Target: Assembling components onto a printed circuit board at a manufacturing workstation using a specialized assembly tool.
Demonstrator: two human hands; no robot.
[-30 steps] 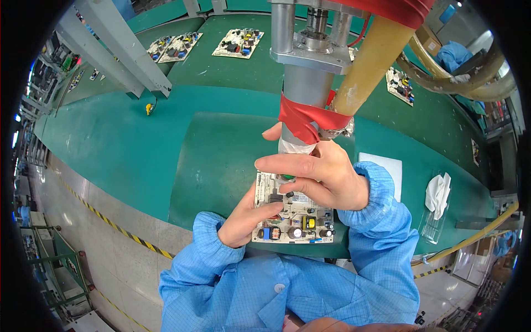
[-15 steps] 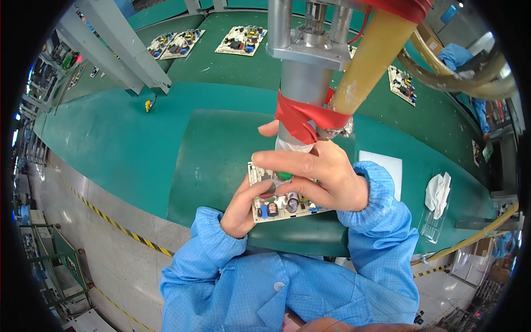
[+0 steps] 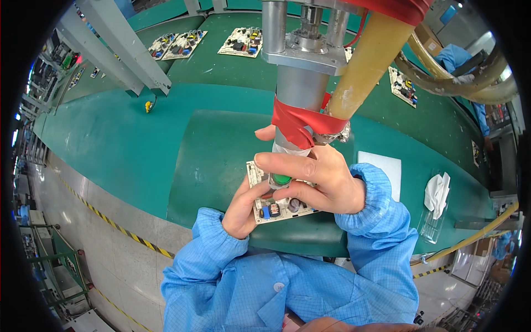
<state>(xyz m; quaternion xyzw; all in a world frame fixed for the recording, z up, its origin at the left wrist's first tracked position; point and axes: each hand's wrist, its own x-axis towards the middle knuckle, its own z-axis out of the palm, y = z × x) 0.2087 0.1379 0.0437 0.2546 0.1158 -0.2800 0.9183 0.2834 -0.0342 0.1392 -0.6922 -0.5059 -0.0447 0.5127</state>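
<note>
My left hand (image 3: 241, 211) grips the left edge of a cream circuit board (image 3: 284, 214) crowded with parts, its thumb over the top. Curled round the lower end of a hanging metal cylinder tool (image 3: 302, 84) is my right hand (image 3: 329, 180). Red tape (image 3: 293, 120) wraps that tool just above my fingers. A green round part (image 3: 281, 179) shows between my right thumb and index finger, over the board. The tool's tip and much of the board's far side are hidden by my hands.
A thick yellowish hose (image 3: 369, 63) runs down beside the tool. More circuit boards (image 3: 241, 42) lie on the green surface beyond. To the right are a white pad (image 3: 381, 172) and a white cloth (image 3: 437, 195) on a clear tray. Grey posts (image 3: 124, 47) stand at the far left.
The tool and my right hand have shifted slightly left and down over the board. More of the green part shows. The boards beyond have slid a little to the right.
</note>
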